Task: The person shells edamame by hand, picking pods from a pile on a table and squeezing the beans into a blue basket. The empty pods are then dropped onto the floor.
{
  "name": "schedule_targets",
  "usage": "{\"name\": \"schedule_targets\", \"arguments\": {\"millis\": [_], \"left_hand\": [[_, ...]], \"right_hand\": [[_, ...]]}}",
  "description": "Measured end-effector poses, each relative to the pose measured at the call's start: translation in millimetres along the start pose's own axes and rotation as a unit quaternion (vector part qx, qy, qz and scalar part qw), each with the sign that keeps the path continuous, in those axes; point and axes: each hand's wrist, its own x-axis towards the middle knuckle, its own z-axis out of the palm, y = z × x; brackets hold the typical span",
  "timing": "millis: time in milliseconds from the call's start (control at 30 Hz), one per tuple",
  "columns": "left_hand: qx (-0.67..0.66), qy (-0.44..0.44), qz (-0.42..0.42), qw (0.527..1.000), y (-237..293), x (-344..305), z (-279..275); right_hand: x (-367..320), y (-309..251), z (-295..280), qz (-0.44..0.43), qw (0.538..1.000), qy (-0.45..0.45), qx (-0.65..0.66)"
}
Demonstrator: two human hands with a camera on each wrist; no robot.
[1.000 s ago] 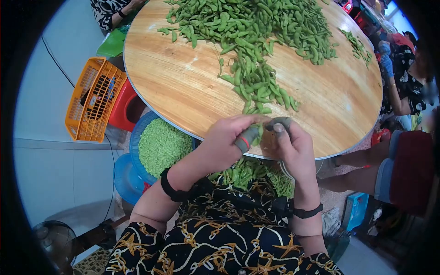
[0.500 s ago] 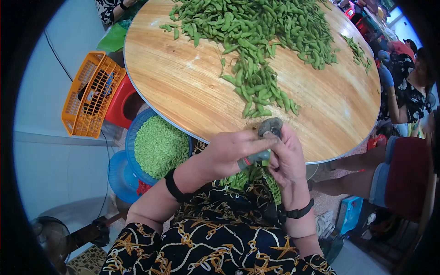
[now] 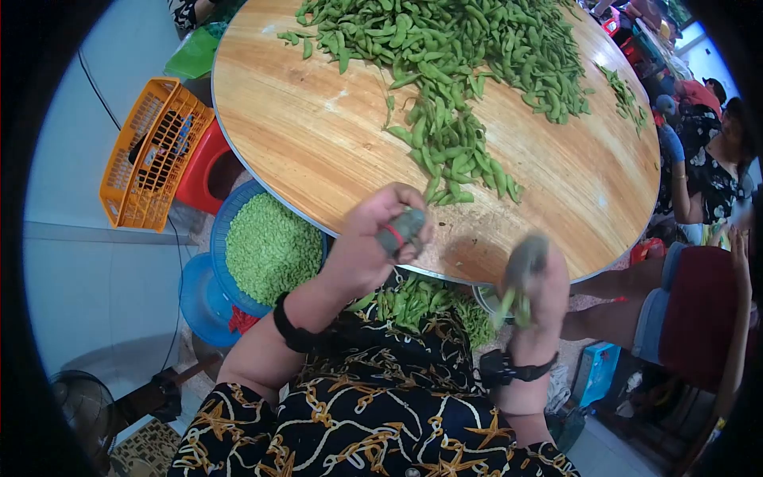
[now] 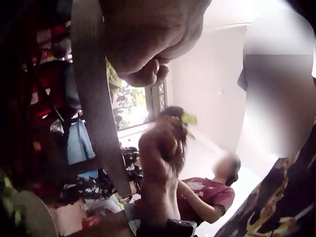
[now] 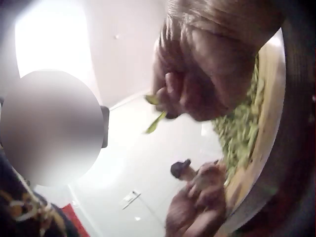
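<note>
My right hand (image 3: pixel 536 290), blurred by motion, is off the near table edge at right and pinches a split green bean pod (image 5: pixel 156 123), whose pieces hang from its fingertips. My left hand (image 3: pixel 385 230) hovers over the table's near edge with its fingers curled in; a grey cover with a red band sits on its thumb. No bean or pod shows in the left hand, though its palm is hidden. A trail of green pods (image 3: pixel 457 163) on the round wooden table (image 3: pixel 310 151) ends just beyond the hands. More pods (image 3: pixel 413 302) lie below the table edge.
Left of the table stands a blue basket (image 3: pixel 226 219) of shelled beans (image 3: pixel 274 250), beside a blue basin (image 3: pixel 199 294), a red stool (image 3: pixel 195 187) and an orange crate (image 3: pixel 127 171). A large pod heap (image 3: pixel 477 40) covers the far table. Other people sit at the right.
The hands were together at the table edge, working on a pod. They have parted: the right hand has swung right and down with the split pod, the left has drawn back left.
</note>
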Motion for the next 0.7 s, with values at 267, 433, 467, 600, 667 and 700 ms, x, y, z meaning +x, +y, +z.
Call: {"name": "schedule_targets", "arguments": {"millis": [267,433,467,600,667,700], "left_hand": [[0.083,0.005,-0.055,0.995,5,-4,5],[0.116,0.045,-0.046,0.991,9,-5,12],[0.130,0.052,-0.048,0.989,9,-2,14],[0.026,0.000,-0.069,0.997,4,4,25],[0.042,-0.032,-0.030,0.998,-5,7,22],[0.058,-0.061,0.010,0.996,-9,9,20]], "right_hand": [[43,3,19,-0.083,0.772,0.037,-0.629],[42,12,11,-0.139,0.763,0.006,-0.631],[41,13,8,-0.172,0.810,0.009,-0.560],[24,-5,15,0.114,0.981,0.003,-0.155],[18,-10,24,0.220,0.974,-0.044,0.032],[15,-8,21,0.232,0.970,-0.057,-0.031]]}}
